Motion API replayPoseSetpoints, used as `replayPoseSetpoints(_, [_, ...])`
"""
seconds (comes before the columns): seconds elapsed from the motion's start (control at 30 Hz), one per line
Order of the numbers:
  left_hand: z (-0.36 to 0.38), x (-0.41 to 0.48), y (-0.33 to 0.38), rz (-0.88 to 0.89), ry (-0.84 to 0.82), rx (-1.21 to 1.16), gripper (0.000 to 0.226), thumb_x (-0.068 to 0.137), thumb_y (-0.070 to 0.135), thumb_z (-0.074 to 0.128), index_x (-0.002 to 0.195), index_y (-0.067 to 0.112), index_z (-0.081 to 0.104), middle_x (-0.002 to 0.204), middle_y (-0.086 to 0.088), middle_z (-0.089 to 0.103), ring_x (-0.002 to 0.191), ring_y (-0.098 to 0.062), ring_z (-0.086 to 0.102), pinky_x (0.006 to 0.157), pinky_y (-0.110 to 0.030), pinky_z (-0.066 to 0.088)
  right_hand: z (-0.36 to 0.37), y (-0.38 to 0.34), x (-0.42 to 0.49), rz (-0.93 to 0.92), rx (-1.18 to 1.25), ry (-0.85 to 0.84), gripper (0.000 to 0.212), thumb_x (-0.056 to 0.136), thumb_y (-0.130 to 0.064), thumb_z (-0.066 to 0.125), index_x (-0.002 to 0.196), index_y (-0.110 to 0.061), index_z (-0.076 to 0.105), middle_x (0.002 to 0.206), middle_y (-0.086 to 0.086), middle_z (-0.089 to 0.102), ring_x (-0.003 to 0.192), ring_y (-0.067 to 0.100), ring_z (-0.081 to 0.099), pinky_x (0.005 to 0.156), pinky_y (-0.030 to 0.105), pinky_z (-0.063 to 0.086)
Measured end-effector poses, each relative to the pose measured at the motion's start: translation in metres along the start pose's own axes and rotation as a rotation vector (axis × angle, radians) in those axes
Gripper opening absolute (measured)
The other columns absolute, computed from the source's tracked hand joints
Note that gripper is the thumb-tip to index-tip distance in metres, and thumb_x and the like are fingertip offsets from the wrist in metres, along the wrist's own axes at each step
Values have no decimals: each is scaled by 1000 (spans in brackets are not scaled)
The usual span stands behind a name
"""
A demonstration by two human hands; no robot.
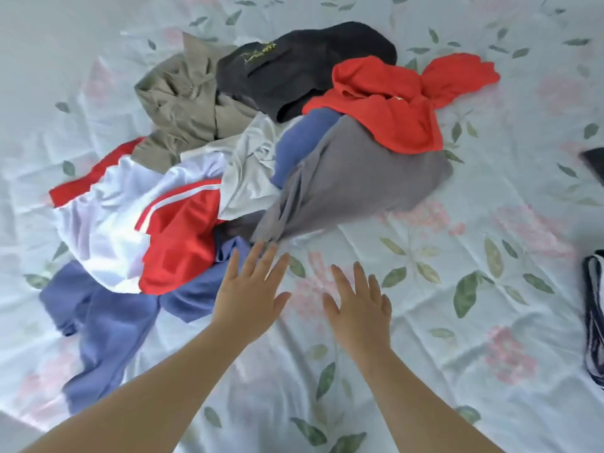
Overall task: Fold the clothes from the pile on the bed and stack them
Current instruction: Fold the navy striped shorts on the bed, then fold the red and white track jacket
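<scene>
Head view, looking down on the bed [434, 338]. The pile [255, 152] of unfolded clothes sits left of centre on the floral sheet.

Open room: a broad bare stretch of sheet lies on the near right side of the pile, creased but flat. A narrower strip runs along the pile's far side. At the frame's right edge, well apart from the pile, are a dark striped folded item [593, 315] and a dark corner of something [593, 165] that I cannot identify.

Hands: the left hand [248, 289] and right hand [359, 308] are both released, fingers straight and spread, palms down, grasping nothing. The left fingertips reach the pile's near edge by the hem of the grey garment [353, 178]. I cannot tell whether they touch it. The right hand is over bare sheet just beside the pile.

Materials and shapes within the pile:
- The grey garment is soft and matt, draped in long folds on the right side.
- A red knit [392, 106] with one sleeve flung outward lies on the grey garment's far side.
- A black fleece-like piece [294, 70] with yellow lettering sits at the far edge.
- A crumpled khaki woven shirt [183, 103] is at the far left.
- A glossy white and red jersey [130, 217] is on the near left.
- Blue trousers [108, 328] trail off the pile's nearest edge.
</scene>
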State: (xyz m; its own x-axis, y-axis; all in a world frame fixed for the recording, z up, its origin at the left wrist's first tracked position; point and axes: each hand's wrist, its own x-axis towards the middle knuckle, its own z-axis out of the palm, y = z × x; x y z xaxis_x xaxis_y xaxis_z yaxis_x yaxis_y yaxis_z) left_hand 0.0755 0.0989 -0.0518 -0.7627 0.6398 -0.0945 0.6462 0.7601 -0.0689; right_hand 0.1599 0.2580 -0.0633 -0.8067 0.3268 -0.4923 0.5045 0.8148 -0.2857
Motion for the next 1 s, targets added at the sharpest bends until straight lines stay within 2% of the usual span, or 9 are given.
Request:
replayPoseSetpoints(0.13, [11,-14,-59,-82,19,44,63,62,32,84,119,14,66,129,-13,59,122,-39,52,93,-66,40,15,-54,12,-27,-12,-41,55,99,-49,26,149,-42,5,160,-5,-8,147,25,-1,116,44,8])
replayPoseSetpoints(0.27, [22,-14,-103,-293,87,21,65,70,21,77,131,20,56,139,-19,48,129,-46,40,97,-72,27,27,-97,19,-54,-44,-27,55,100,-49,28,150,-39,6,160,-4,-4,147,23,3,115,41,12])
replayPoseSetpoints(0.4, [28,1,-141,-525,-45,-234,87,80,27,70,150,24,20,151,-22,23,135,-43,30,103,-61,29,34,-122,21,-54,-46,-2,57,99,-48,31,150,-39,7,160,-2,3,146,21,9,114,40,17])
replayPoseSetpoints(0.47, [33,7,-157,-560,-78,-409,87,85,26,63,151,26,7,143,-18,35,121,-40,45,94,-51,39,34,-128,18,-33,-24,4,57,99,-47,33,149,-39,8,160,-1,6,145,21,11,113,40,18])
replayPoseSetpoints(0.53, [31,9,-168,-545,-87,-528,68,91,28,55,149,25,20,129,-15,53,110,-37,53,88,-43,40,31,-130,12,-14,1,4,58,99,-46,35,149,-40,8,160,-1,7,145,21,14,112,39,19])
replayPoseSetpoints(0.63, [12,2,-170,-448,-115,-554,35,95,32,48,124,14,54,112,-12,64,102,-34,57,81,-37,40,20,-133,-3,33,100,-22,58,99,-43,37,149,-40,8,160,-3,7,144,23,17,112,40,21])
replayPoseSetpoints(0.7, [-9,-8,-168,-430,-84,-585,30,96,33,47,110,9,57,103,-10,64,95,-31,57,74,-32,36,9,-135,-15,63,157,-20,59,98,-39,39,149,-40,10,160,-4,6,143,22,18,111,40,22])
replayPoseSetpoints(0.8, [-47,-28,-166,-382,-2,-614,30,95,35,48,101,7,57,96,-7,62,83,-25,53,66,-25,27,-9,-139,-37,93,219,-34,60,97,-34,41,149,-39,10,159,-5,5,142,22,21,110,38,25])
replayPoseSetpoints(1.0, [-136,-53,-166,-240,98,-677,32,92,39,46,94,10,59,87,4,51,88,-21,49,75,-25,32,-54,-146,-72,43,354,1,63,95,-28,47,149,-35,15,159,-2,8,143,22,20,110,36,29])
